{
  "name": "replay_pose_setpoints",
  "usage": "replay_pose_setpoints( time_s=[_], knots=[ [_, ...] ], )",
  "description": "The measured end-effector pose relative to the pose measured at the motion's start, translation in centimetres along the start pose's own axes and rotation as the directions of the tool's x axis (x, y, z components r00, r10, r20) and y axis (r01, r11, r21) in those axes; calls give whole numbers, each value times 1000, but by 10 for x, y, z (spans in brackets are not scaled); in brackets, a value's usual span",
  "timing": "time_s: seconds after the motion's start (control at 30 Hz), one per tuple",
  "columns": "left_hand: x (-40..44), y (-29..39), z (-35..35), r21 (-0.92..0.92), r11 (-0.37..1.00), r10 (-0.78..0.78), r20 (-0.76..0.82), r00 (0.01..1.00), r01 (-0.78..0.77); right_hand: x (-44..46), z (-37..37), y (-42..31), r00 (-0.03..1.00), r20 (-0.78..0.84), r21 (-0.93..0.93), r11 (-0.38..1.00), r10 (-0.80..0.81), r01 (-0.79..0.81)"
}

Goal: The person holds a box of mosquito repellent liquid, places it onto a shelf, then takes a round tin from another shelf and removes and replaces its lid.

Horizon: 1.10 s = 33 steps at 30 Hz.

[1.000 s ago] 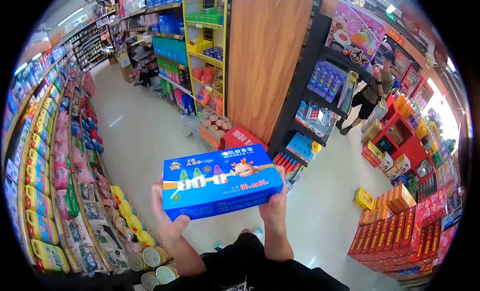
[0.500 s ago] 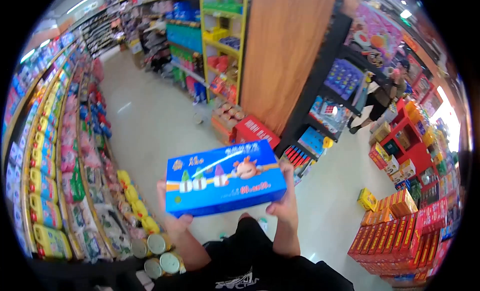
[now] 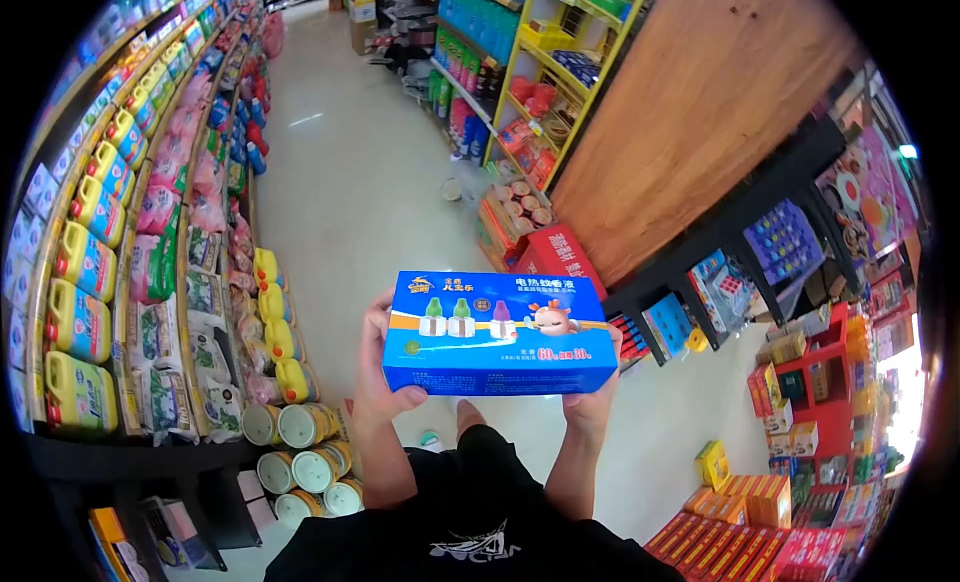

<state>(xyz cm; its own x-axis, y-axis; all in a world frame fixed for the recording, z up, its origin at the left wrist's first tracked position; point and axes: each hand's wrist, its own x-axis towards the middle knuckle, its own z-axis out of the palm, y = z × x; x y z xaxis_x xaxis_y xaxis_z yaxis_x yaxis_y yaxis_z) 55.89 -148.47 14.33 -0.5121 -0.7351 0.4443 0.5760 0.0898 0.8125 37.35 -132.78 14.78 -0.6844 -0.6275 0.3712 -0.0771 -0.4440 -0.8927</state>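
A blue box of mosquito repellent liquid (image 3: 480, 357) is held out in front of me, its printed front facing up toward me. Small bottles with green and purple caps and a cartoon figure are pictured on it. My left hand (image 3: 378, 372) is closed on the box's left end, the thumb on the lower edge. At the right end my right hand (image 3: 593, 397) grips it too, with its thumb near the lower corner. Most of the fingers of both hands are hidden behind the box.
Shelves with yellow detergent jugs (image 3: 78, 317) line the left side. Round tins (image 3: 310, 427) stand at the lower left. A wooden panel (image 3: 690, 122) and a yellow rack (image 3: 520, 57) rise ahead. Stacked red boxes (image 3: 715, 547) are at the lower right; floor (image 3: 350, 172) runs up the aisle.
My view has turned, so the shelves and panel sit further right. The box has shifted slightly right and lower and is now nearly level instead of tilted. Both hands still hold it.
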Motion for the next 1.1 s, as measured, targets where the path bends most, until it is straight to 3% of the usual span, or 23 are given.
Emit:
replay_pose_setpoints(
  time_s=[0.17, 0.2, 0.3, 0.37, 0.47, 0.6, 0.83, 1.1],
  knots=[
    [43, -19, -17, 118, 993, 28, -27, 999, -25, 54, 17, 18, 999, 19, 93, 994, 51, -52],
    [53, -19, -16, 106, 994, 37, -35, 999, -33, 69, 19, 24, 1000, 24, -14, 1000, -9, 9],
    [81, -27, -9, 129, 991, 37, -42, 998, -32, 96, 16, 43, 996, -11, -26, 996, 87, -88],
    [103, -41, -13, 224, 974, 48, -7, 999, -45, 122, 18, 52, 998, -17, -14, 998, 58, -59],
    [137, -59, -1, 152, 988, 26, -16, 1000, -23, 165, 14, 61, 998, -19, 44, 997, -60, 60],
    [175, -78, 2, 182, 983, 23, -53, 998, -13, 201, 1, 69, 997, 82, 143, 990, -4, -7],
    [215, -108, -10, 189, 982, 49, -119, 992, -26, 243, -11, 94, 934, 262, 247, 918, 244, -310],
    [265, -137, -57, 177, 984, 21, -84, 996, -6, 296, -7, 145, 826, 446, 131, 887, 346, -442]
  ],
)
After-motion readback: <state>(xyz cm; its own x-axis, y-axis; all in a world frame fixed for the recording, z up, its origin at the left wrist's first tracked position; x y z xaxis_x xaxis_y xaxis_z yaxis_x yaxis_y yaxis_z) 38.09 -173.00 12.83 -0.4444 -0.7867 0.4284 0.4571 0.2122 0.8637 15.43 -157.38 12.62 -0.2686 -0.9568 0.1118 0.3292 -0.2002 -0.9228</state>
